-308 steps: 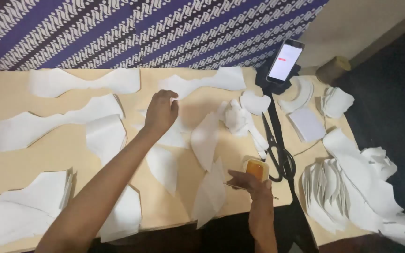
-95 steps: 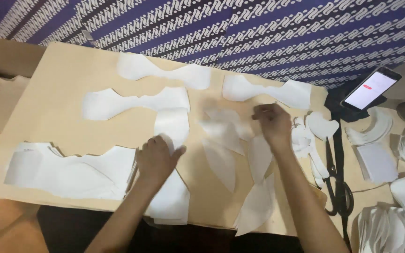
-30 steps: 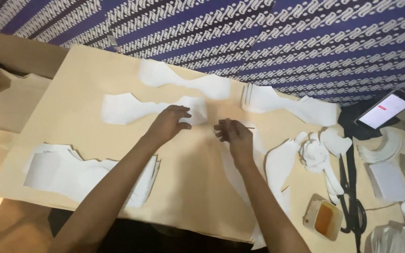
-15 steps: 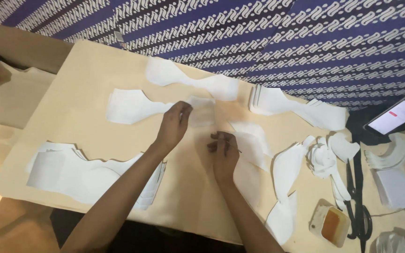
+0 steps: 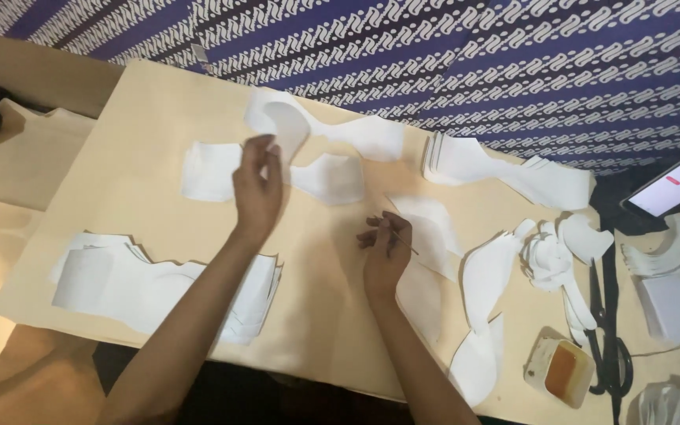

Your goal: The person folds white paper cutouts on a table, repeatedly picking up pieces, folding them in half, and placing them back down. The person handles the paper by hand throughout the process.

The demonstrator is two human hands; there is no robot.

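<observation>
A: Near the tabletop's [image 5: 120, 118] far edge: left hand [image 5: 257, 193], fingers pinched on a lifted white cut piece [image 5: 286, 130].

B: Right hand [image 5: 386, 250], mid-tabletop, fingers closed on a thin stick [image 5: 400, 238]. Step looks like applying; next needs steady alignment.

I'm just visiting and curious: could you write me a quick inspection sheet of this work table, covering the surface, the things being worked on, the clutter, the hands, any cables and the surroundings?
Surface: pale tan table, mostly covered with cut white pieces.
Job's things: a rounded white piece lifted off the table; a thin stick; a white piece lying beside it.
Clutter: stack of white pieces at the near left edge; small tub of orange paste; black scissors; a lit phone.
Hands: left hand pinches the rounded white piece; right hand grips the thin stick.
Cables: nothing seen.
Surroundings: blue-and-white patterned cloth behind the table.
</observation>
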